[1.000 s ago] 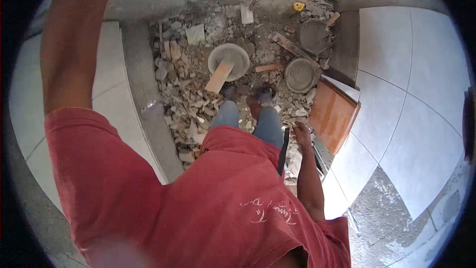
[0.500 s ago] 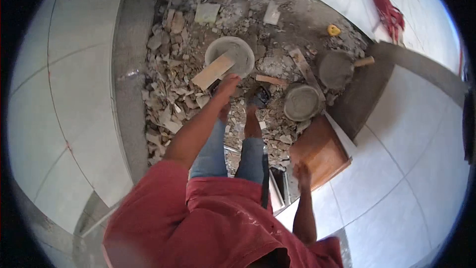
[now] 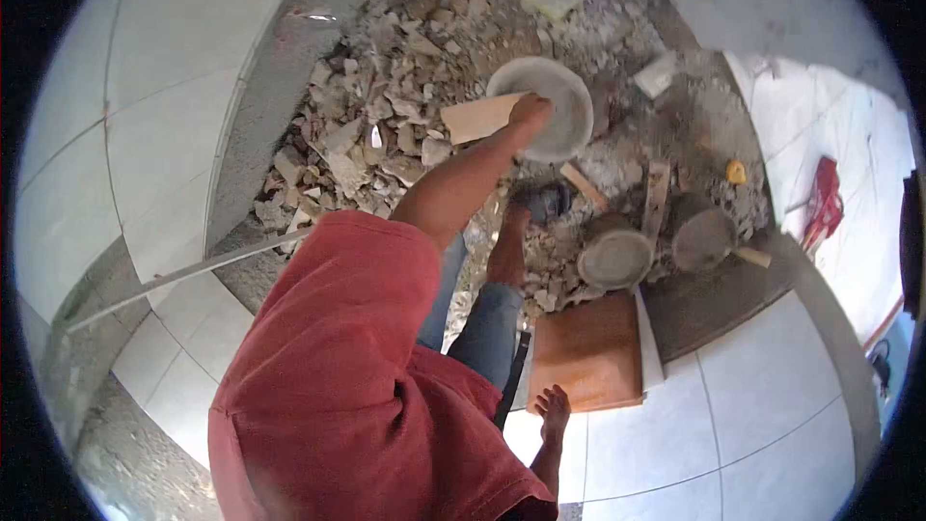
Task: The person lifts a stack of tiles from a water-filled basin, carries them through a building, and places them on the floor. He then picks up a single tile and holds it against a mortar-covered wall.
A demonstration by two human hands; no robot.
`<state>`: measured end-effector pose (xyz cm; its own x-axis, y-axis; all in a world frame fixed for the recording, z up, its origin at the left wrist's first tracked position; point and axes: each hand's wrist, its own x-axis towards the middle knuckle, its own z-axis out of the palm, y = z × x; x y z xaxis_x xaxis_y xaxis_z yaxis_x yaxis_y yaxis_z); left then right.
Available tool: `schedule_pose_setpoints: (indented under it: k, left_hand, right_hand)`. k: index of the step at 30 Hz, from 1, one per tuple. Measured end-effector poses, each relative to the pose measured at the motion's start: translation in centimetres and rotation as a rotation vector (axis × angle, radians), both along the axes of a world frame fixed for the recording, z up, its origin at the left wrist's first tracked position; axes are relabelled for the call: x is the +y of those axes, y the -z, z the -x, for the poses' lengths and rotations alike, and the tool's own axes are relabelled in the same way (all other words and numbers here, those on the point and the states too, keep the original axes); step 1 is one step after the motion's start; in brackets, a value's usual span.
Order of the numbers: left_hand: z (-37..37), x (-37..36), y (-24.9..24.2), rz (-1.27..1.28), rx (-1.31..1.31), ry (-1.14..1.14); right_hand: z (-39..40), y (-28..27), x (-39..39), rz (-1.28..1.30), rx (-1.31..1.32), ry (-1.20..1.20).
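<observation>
Wood/tile strip [image 3: 479,118] lies slanted across the near-left rim of a pale round bowl [image 3: 550,106]; the bowl sits in the rubble bed [image 3: 386,125], toward its far side. L hand [image 3: 530,113] is down on the strip's inner end, right at the bowl rim, fingers curled together on it; can't tell if it's a full grip or just contact. L arm runs straight down from the red shirt [image 3: 347,376].

R hand [image 3: 553,407] hangs low by the hip, fingers loosely apart, holding nothing, just off the near edge of an orange-brown slab [image 3: 588,352] that lies flat where the rubble meets the white floor tiles [image 3: 762,405].

Feet: a dark shoe [image 3: 545,201] stands in the rubble just near side of the bowl, jeans legs [image 3: 482,328] below it in the view.

To the right of the shoe, two more round pans w/ grey mortar: one [image 3: 614,258] touching the slab's far edge, another [image 3: 701,236] just beside it, w/ a wooden handle [image 3: 753,257] poking out. A wood batten [image 3: 659,195] lies between the pans and the bowl. Small yellow item [image 3: 736,172] near the rubble's right edge; red cloth-like thing [image 3: 825,203] on the tiles beyond, well apart.

Left side: grey concrete kerb [image 3: 260,116] borders the rubble, white tiles past it. Long thin metal bar [image 3: 183,275] lies across the kerb's near end.
</observation>
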<state>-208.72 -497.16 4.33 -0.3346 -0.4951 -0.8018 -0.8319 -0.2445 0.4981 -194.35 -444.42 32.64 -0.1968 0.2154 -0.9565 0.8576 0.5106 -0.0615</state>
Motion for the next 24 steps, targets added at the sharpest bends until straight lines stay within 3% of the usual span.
schedule_pose_setpoints:
  k: [3,5,7,12,17,18,19,20,23,24]
  left_hand:
    - [-1.6,-2.7,-6.8,0.132,-0.020,-0.202]
    - [-3.9,-6.6,-12.6,-0.177,0.254,-0.310]
    - [-7.0,-8.0,-15.7,-0.187,0.317,-0.411]
    - [-12.0,-10.9,-18.9,-0.194,0.426,-0.797]
    - [-15.7,-13.9,-14.1,-0.192,0.542,-0.993]
    - [-17.1,-14.6,-12.1,-0.123,0.586,-0.969]
    - [-18.5,-15.6,-10.1,-0.053,0.629,-0.942]
    - [-20.4,-17.0,-7.9,-0.052,0.629,-0.950]
    - [-26.8,-21.3,-2.1,0.684,0.044,-0.319]
    - [-27.9,-21.9,-3.7,0.572,-0.018,-0.428]
  right_hand:
    - [5.9,0.5,0.1,0.173,0.077,0.228]
    - [9.3,-0.5,-2.0,0.229,0.235,-0.115]
    - [12.7,0.0,-3.4,0.090,0.203,-0.148]
    - [15.6,-1.5,-7.9,0.142,0.330,-0.256]
    - [14.9,-1.5,-8.7,0.125,0.278,-0.374]
    - [14.8,-0.5,-6.2,0.229,0.234,-0.214]
    - [14.1,-1.1,-7.2,0.073,0.215,-0.337]
    - [13.6,-1.4,-7.1,0.094,0.199,-0.321]
    - [12.4,-2.8,-6.6,0.060,0.151,-0.337]
    - [12.2,-3.1,-6.6,0.006,0.121,-0.360]
